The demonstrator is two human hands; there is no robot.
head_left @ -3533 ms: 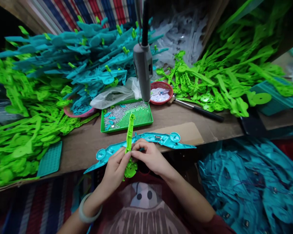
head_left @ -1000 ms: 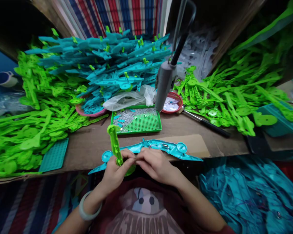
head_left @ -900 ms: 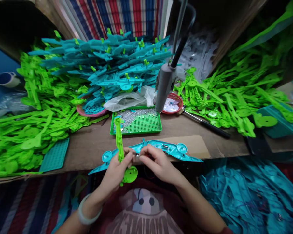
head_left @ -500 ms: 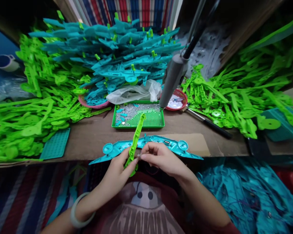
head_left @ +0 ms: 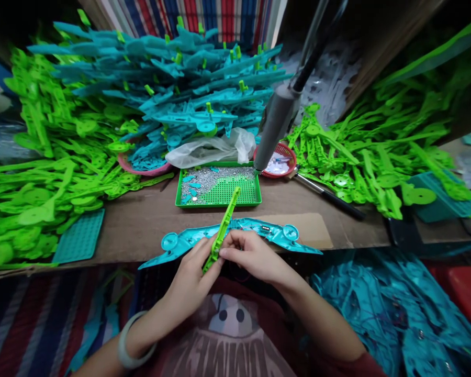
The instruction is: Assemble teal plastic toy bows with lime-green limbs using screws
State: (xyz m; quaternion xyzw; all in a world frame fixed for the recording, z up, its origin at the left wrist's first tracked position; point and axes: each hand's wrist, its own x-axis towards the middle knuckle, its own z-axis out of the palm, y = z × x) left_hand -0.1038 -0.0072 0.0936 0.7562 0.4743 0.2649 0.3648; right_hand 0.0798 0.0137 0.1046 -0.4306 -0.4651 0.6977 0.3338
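Note:
My left hand (head_left: 190, 272) grips a long lime-green plastic strip (head_left: 224, 224) that points up and away toward the green tray. My right hand (head_left: 250, 255) pinches at the same strip, fingertips meeting the left thumb near its lower end; whatever small piece sits in the pinch is too small to name. Under both hands a teal wing-shaped plastic part (head_left: 275, 234) with round ends lies across the front edge of the wooden bench (head_left: 141, 225).
A green tray (head_left: 241, 195) of small screws sits just beyond the hands. A grey hanging power screwdriver (head_left: 275, 128) dangles above a red basket (head_left: 289, 154). Heaps of green parts (head_left: 43, 173) and teal parts (head_left: 180, 94) crowd the bench; a teal pile (head_left: 377, 309) fills the lower right.
The green strip swung from leaning left to leaning right toward the tray, its round end dropping out of sight behind my hands. Both hands stayed over the teal part.

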